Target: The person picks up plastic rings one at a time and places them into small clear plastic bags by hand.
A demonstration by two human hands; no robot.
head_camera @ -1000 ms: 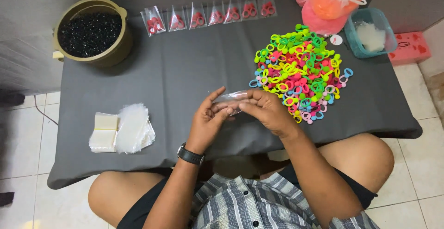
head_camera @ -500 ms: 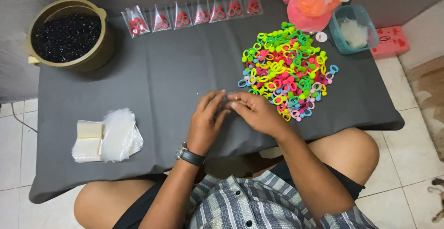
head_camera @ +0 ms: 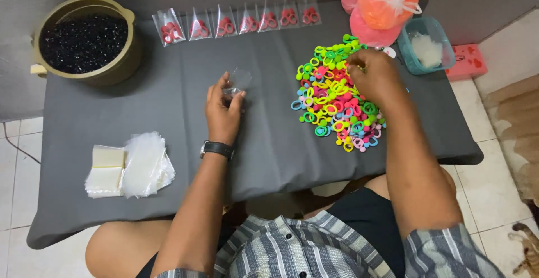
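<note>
Two hands at work: left hand [head_camera: 223, 112], centre frame, pinches small clear bag [head_camera: 238, 80]; right hand [head_camera: 375, 76], upper right, fingers curled into heap of coloured rings [head_camera: 336, 104]. Risk: the light pinch could let the bag slip.

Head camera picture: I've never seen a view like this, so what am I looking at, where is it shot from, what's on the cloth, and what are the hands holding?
There is no machine here: a seated person works with two bare hands, filmed by a camera on their own head looking down. The left hand, with a wristwatch, holds up a small clear bag. The right hand reaches into a pile of bright plastic rings; whether it grips one is hidden. Everything lies on a grey cloth. Along the far edge is a row of clear bags with red pieces inside. Far left stands a pot of dark beads, near left a stack of empty clear bags. Far right are orange and pink bags and a teal tub.
</note>
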